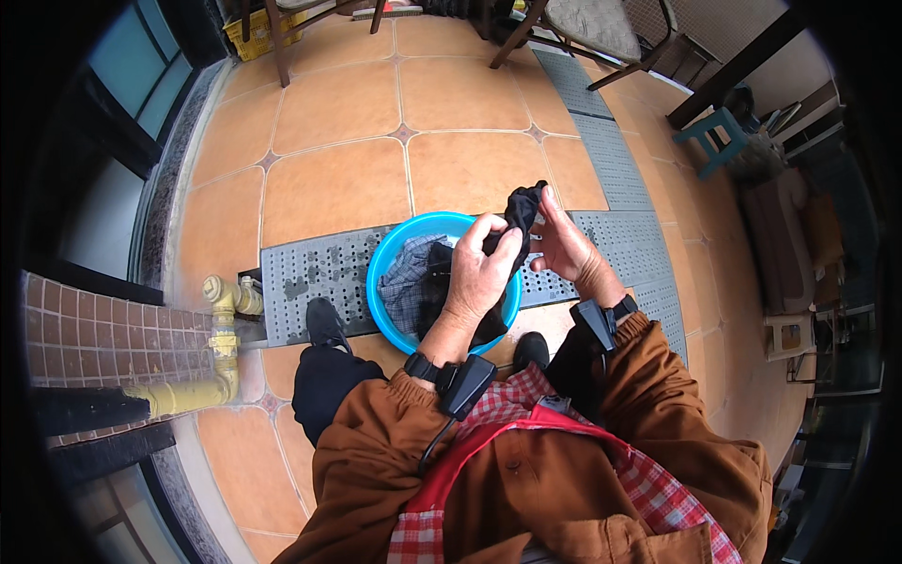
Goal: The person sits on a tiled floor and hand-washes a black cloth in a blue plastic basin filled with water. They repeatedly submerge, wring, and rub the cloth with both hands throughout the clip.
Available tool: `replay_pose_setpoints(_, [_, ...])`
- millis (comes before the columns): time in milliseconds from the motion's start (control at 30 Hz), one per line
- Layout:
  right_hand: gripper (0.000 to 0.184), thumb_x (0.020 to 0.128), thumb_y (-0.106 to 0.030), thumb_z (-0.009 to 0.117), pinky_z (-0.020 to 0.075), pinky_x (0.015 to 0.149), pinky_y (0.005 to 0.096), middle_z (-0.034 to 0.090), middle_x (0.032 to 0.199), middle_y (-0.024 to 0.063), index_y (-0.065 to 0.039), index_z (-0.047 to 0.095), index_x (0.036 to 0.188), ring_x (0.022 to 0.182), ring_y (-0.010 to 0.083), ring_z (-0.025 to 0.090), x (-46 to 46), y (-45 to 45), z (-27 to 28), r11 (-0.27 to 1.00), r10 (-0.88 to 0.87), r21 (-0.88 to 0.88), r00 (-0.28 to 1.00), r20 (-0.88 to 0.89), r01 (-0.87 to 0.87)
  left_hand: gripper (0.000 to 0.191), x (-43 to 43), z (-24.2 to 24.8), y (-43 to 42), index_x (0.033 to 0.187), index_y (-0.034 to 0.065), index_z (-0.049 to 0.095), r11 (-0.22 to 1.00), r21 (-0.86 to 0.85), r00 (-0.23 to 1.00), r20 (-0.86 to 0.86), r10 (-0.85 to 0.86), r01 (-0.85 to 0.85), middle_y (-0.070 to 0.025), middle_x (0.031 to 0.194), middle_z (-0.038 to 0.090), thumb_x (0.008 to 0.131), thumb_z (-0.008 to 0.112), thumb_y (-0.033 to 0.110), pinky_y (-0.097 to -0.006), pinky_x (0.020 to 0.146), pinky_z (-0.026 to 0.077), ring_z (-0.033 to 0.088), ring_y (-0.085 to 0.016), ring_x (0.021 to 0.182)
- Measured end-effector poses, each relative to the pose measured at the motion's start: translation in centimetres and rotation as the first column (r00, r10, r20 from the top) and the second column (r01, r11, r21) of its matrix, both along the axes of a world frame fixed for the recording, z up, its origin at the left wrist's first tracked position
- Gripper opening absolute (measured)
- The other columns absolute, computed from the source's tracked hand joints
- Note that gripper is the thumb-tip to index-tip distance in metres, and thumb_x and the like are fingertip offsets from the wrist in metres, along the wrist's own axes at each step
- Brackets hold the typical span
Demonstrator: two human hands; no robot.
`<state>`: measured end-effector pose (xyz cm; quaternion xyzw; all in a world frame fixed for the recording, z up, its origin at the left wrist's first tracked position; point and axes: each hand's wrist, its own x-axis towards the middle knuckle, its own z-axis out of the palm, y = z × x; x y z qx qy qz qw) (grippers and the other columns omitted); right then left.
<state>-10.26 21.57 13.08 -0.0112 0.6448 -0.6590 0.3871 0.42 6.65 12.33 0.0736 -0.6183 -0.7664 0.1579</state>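
Observation:
A black twisted cloth (523,211) is gripped by my left hand (483,271), and its upper end sticks up above the fist. My right hand (569,243) is just right of the cloth with fingers spread, a raised fingertip close to the cloth's top end. Whether that fingertip touches the cloth is hard to tell. Below my hands stands a round blue plastic basin (377,303). Inside it lie a blue-grey checked cloth (409,285) and dark fabric (438,278), partly hidden by my left hand and forearm.
The basin stands on grey perforated mats (310,282) crossing orange floor tiles (338,176). A yellow pipe (224,352) juts from the tiled wall at left. Wooden chairs (592,28) stand ahead, with a yellow crate (257,35). At right are a blue stool (715,137) and a pale stool (788,337).

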Motion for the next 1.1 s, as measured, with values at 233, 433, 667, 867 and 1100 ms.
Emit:
replay_pose_setpoints(233, [0.045, 0.09, -0.027, 0.077, 0.0594, 0.078, 0.0392, 0.062, 0.109, 0.0056, -0.015, 0.051, 0.125, 0.096, 0.02, 0.065, -2.3, -1.2, 2.5, 0.969, -0.245, -0.085, 0.934, -0.26, 0.23, 0.021, 0.0, -1.4, 0.4, 0.091, 0.0054, 0.058, 0.896, -0.438, 0.98, -0.197, -0.015, -0.074, -0.0103, 0.096, 0.057, 0.078, 0.075, 0.008, -0.0385, 0.087, 0.049, 0.06, -0.028, 0.095])
replay_pose_setpoints(433, [0.049, 0.092, -0.011, 0.072, 0.0565, 0.092, 0.0364, 0.059, 0.111, 0.007, -0.008, 0.047, 0.134, 0.104, 0.0201, 0.064, -0.2, -3.1, 5.0, 0.806, -0.474, -0.499, 0.851, -0.224, 0.318, 0.04, -1.1, -3.9, -0.9, 0.078, 0.0004, 0.054, 0.993, 0.111, 0.957, 0.289, 0.01, -0.044, -0.0091, 0.099, 0.057, 0.09, 0.077, 0.031, -0.0344, 0.085, 0.049, 0.059, -0.019, 0.09])
replay_pose_setpoints(667, [0.032, 0.089, -0.017, 0.076, 0.0558, 0.086, 0.0311, 0.061, 0.1, 0.002, -0.008, 0.057, 0.113, 0.094, 0.0148, 0.064, 2.1, -4.7, 7.2, 0.844, -0.322, -0.518, 0.901, -0.29, 0.135, 0.058, -0.8, -4.2, -0.8, 0.141, -0.0023, 0.043, 0.931, 0.366, 0.997, -0.081, 0.019, 0.012, -0.0132, 0.121, 0.064, 0.094, 0.065, 0.025, -0.0339, 0.097, 0.047, 0.058, -0.019, 0.109])
replay_pose_setpoints(867, [0.032, 0.089, -0.023, 0.077, 0.0585, 0.076, 0.0329, 0.062, 0.093, 0.0046, -0.007, 0.056, 0.107, 0.084, 0.0157, 0.064, 0.6, -4.0, 6.6, 0.812, -0.534, -0.451, 0.783, -0.318, 0.371, 0.031, -0.1, -2.2, -1.6, 0.114, -0.0035, 0.067, 0.886, 0.448, 0.993, -0.06, -0.102, 0.118, -0.0051, 0.106, 0.069, 0.094, 0.062, 0.02, -0.0274, 0.088, 0.049, 0.061, -0.011, 0.095])
replay_pose_setpoints(1100, [0.044, 0.089, -0.009, 0.062, 0.0559, 0.094, 0.0365, 0.065, 0.117, 0.0134, 0.002, 0.052, 0.131, 0.105, 0.0224, 0.065, -0.4, -2.6, 5.4, 0.877, -0.451, -0.365, 0.796, -0.405, 0.311, 0.04, -0.7, -1.6, -2.3, 0.13, 0.0001, 0.059, 0.704, 0.704, 0.996, -0.058, -0.075, 0.094, -0.0117, 0.126, 0.067, 0.103, 0.06, 0.029, -0.0351, 0.101, 0.052, 0.065, -0.021, 0.116])
